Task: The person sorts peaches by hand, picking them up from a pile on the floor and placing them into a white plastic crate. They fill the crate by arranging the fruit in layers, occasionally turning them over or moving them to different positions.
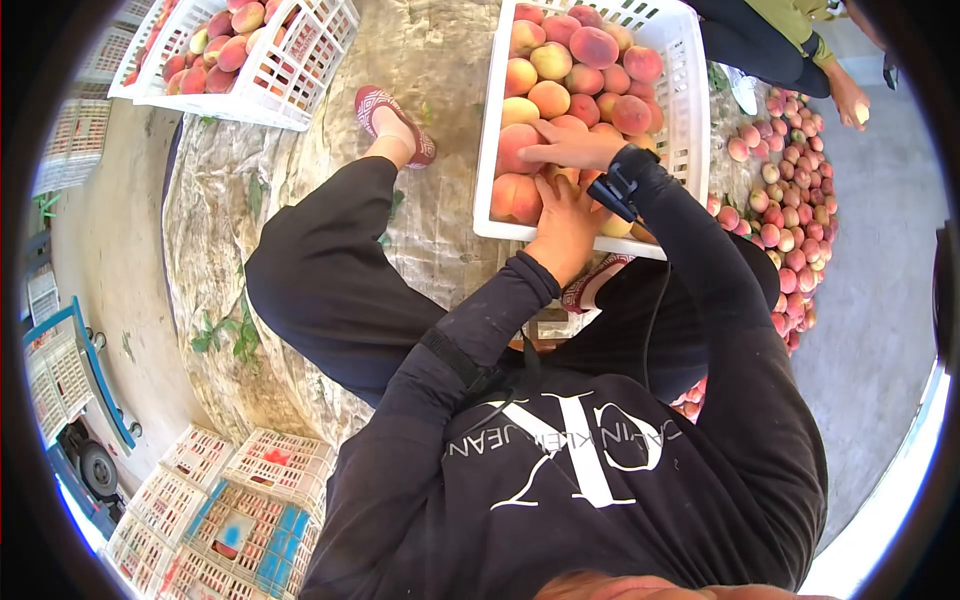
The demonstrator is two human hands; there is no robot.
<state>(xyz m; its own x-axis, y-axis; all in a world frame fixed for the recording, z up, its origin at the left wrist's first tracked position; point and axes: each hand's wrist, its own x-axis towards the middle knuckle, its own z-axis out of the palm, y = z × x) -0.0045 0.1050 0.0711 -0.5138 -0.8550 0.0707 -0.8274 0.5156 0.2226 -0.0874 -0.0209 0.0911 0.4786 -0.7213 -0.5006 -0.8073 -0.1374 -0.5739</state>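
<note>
A white plastic crate [487, 200] in front of me is filled with red and yellow peaches [593, 47]. My right hand [580, 148] reaches in from the right, fingers stretched out and touching a large peach [516, 150] near the crate's left wall. A dark device is strapped at that wrist. Just below it, my left hand [563, 230] rests over the near end of the crate with fingers spread on the peaches. Another large peach [516, 198] lies left of its fingertips. The fingers partly cover the fruit beneath both hands.
Another crate of peaches [300, 75] stands at the upper left. A peach pile [795, 210] lies on the floor at right. A co-worker's hand [848, 95] holds a small pale piece there. Stacked crates [215, 510] and a blue cart [100, 370] are at left.
</note>
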